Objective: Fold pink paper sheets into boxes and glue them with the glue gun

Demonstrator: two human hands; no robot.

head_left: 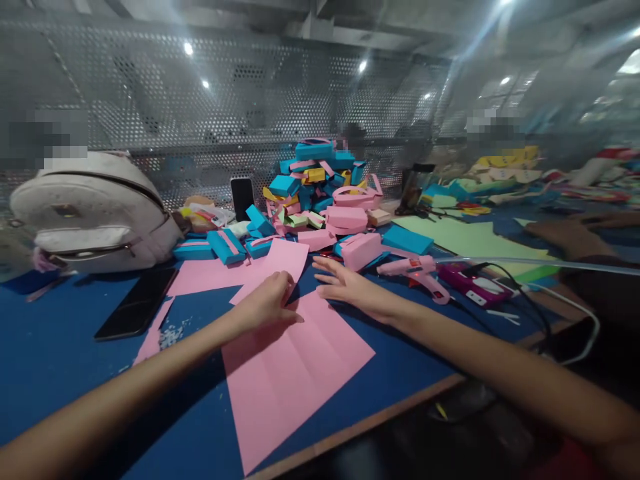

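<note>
A large pink paper sheet (295,373) with faint fold lines lies on the blue table, its near corner close to the front edge. My left hand (270,300) is over the sheet's far left part, its fingers bent and its thumb stretched apart; no held thing shows in it. At the sheet's far corner is my right hand (345,283), open, fingers spread and nothing in them. Beyond the left hand, a smaller pink paper piece (293,257) overlaps another pink sheet (205,277). Whether the left fingertips touch paper is hidden.
Blue, pink and yellow paper boxes (313,177) are piled at the back. A pink glue gun (417,270) and a purple power strip (475,283) with cables lie right. Left are a black phone (137,303), a white backpack (95,213) and paper scraps (155,333). Another person's arm (575,233) shows right.
</note>
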